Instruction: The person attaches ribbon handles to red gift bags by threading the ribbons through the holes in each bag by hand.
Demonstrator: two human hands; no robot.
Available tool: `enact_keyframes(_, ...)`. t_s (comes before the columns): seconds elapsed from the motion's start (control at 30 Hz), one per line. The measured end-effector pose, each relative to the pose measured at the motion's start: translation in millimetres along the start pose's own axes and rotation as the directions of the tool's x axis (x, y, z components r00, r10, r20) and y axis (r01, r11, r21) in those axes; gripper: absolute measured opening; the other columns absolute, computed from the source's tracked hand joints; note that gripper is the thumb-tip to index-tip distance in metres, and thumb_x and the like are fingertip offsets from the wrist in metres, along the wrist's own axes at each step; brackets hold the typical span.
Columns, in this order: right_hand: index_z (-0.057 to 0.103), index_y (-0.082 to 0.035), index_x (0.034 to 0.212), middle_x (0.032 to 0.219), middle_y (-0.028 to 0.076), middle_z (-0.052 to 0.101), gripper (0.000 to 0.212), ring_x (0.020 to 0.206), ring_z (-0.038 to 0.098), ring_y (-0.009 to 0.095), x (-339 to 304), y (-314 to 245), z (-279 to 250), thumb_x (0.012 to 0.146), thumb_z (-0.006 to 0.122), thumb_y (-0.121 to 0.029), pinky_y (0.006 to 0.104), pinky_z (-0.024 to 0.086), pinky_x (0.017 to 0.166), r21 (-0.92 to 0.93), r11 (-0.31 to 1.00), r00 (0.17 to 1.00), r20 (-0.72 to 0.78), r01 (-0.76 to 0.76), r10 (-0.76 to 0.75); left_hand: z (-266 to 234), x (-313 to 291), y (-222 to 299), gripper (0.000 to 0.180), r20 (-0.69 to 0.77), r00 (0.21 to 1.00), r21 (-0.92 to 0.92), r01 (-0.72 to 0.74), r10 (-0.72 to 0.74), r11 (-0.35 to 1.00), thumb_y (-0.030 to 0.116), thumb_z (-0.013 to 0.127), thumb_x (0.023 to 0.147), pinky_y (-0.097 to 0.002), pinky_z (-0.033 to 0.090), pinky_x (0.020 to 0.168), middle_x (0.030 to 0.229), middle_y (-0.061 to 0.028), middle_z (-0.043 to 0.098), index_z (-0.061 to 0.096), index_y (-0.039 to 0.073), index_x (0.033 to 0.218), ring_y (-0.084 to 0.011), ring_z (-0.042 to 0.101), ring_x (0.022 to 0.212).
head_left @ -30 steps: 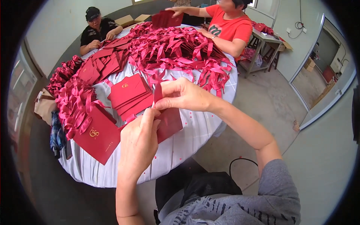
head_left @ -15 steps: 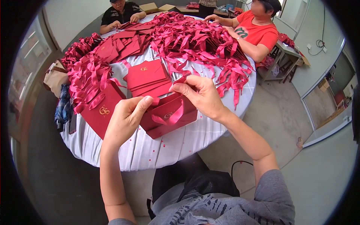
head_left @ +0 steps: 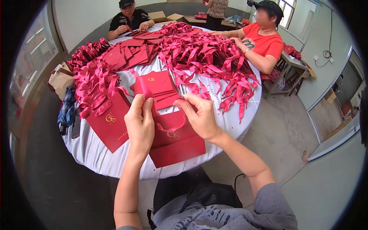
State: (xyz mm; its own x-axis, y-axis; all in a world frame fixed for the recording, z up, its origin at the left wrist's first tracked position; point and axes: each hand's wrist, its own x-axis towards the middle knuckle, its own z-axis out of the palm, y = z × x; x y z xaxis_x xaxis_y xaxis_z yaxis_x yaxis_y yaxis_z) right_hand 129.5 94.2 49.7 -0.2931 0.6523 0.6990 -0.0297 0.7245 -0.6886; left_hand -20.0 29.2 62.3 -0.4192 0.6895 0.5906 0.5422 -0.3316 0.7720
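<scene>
A red paper gift bag (head_left: pixel 178 149) with a gold emblem stands on the table edge in front of me, tilted so its face and a lower panel show. A pink ribbon handle (head_left: pixel 172 130) loops across its front. My left hand (head_left: pixel 140 119), closed at the bag's upper left, pinches a pink ribbon (head_left: pixel 144 86) whose free length rises above the thumb. At the upper right of the bag, my right hand (head_left: pixel 201 117) is closed in a thumb-and-finger pinch; what lies between the tips is too small to make out.
Just beyond lies a stack of flat red bags (head_left: pixel 155 82). A finished-looking red bag (head_left: pixel 109 122) and ribboned bags (head_left: pixel 96 82) sit left. A big ribboned heap (head_left: pixel 207 46) covers the far white tablecloth (head_left: pixel 239 111). Two people sit across; another stands behind.
The bag has tipped and come nearer, showing more of its front. My left hand has moved right and up, with ribbon now standing above it. My right hand has lowered slightly.
</scene>
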Motion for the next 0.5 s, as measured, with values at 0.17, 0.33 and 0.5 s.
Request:
enact_keyframes(0.17,0.06,0.004,0.087,0.069,0.016,0.062,0.013,0.057,0.061,0.023,-7,3,10,0.09,0.06,-0.009,0.0307,0.045,0.052,-0.105,0.992,0.997,-0.044,-0.069,0.065,10,1,-26,0.012,-0.08,0.991,-0.143,0.096,-0.108,0.985,0.008,0.051,0.095,-0.0247,0.04,0.057,0.066,-0.0074,0.052,0.05,-0.002,0.087,-0.0078,0.044,0.063)
enact_keyframes(0.33,0.058,0.005,0.079,0.061,0.011,0.057,0.024,0.054,0.049,0.008,-9,22,16,0.092,0.057,-0.015,0.0279,0.039,0.049,-0.132,0.966,0.975,-0.051,-0.221,0.216,8,4,-40,0.013,-0.05,0.996,-0.018,0.07,-0.071,0.997,0.01,0.049,0.095,-0.032,0.045,0.064,0.072,-0.0127,0.058,0.052,-0.002,0.092,-0.0198,0.055,0.064)
enact_keyframes(0.5,0.059,0.003,0.08,0.058,0.013,0.054,0.022,0.052,0.047,0.009,-12,42,0,0.089,0.061,-0.017,0.0315,0.037,0.048,-0.144,0.943,0.953,-0.077,-0.3,0.292,5,-26,1,0.031,0.043,0.968,0.405,-0.243,0.247,0.881,-0.002,0.064,0.079,-0.0423,0.045,0.073,0.099,-0.0226,0.051,0.049,-0.004,0.107,-0.0393,0.053,0.086)
